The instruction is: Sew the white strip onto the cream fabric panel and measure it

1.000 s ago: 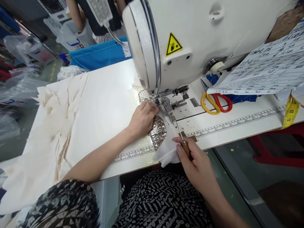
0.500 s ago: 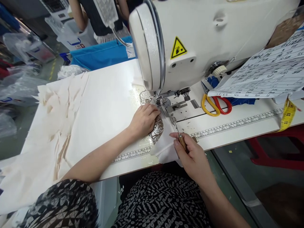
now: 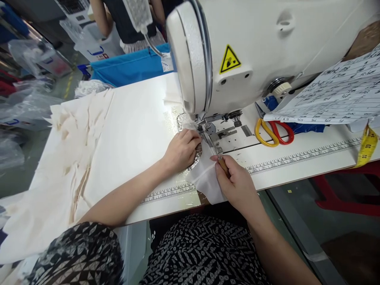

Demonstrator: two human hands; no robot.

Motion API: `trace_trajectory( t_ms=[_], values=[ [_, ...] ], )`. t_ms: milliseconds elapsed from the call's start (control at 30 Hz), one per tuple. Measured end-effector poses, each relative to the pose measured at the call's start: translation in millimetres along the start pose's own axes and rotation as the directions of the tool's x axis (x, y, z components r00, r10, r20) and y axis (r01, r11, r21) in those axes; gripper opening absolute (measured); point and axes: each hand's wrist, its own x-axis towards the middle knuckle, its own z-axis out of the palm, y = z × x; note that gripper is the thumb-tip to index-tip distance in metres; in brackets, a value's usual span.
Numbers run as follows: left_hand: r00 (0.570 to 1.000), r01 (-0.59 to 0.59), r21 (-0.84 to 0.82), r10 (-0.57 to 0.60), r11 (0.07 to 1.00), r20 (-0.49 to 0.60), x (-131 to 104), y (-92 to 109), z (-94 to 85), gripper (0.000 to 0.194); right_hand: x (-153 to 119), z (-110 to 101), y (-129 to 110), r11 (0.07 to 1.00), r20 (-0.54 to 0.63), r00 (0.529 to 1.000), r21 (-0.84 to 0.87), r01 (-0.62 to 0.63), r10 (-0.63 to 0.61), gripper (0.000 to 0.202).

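At the needle area of a white sewing machine (image 3: 252, 43), my left hand (image 3: 183, 150) presses with bent fingers on a piece of white fabric (image 3: 204, 174). Its fingertips are close to the presser foot (image 3: 203, 128). The fabric hangs over the table's front edge. My right hand (image 3: 234, 178) grips the wooden handle of an awl (image 3: 223, 165), its metal shaft pointing up toward the foot over the fabric. Shiny clear tape and a brown patch (image 3: 196, 156) show beside my left fingers.
Scissors (image 3: 267, 132) with yellow and red handles lie right of the needle area, by blue cloth and written sheets (image 3: 332, 91). A yellow tape measure (image 3: 367, 145) hangs at right. Cream fabric pieces (image 3: 71, 146) cover the left side. A person (image 3: 127, 23) stands behind a blue cloth bin (image 3: 127, 67).
My right hand and the awl have moved slightly up and left, closer to the presser foot. The white fabric has shifted, covering more of the brown patch. The whole view has moved a little.
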Motion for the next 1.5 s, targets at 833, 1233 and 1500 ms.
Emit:
trace_trajectory(
  t_ms=[833,1233,1500],
  values=[
    [0.947,0.320,-0.019,-0.320,0.947,0.013,22.6,-9.3,33.2,0.025,-22.4,-0.8,-14.1,0.880,-0.014,0.920,-0.297,0.371,-0.392,0.029],
    [0.905,0.366,-0.506,-0.426,0.781,-0.003,14.9,-21.4,10.9,0.016,15.0,17.2,16.5,0.834,-0.152,0.951,-0.531,0.150,-0.268,0.036],
    [0.893,0.402,-0.496,-0.450,0.770,0.024,16.9,-18.3,4.7,0.017,20.3,16.7,16.7,0.847,-0.147,0.955,-0.510,0.149,-0.256,0.040]
  ],
)
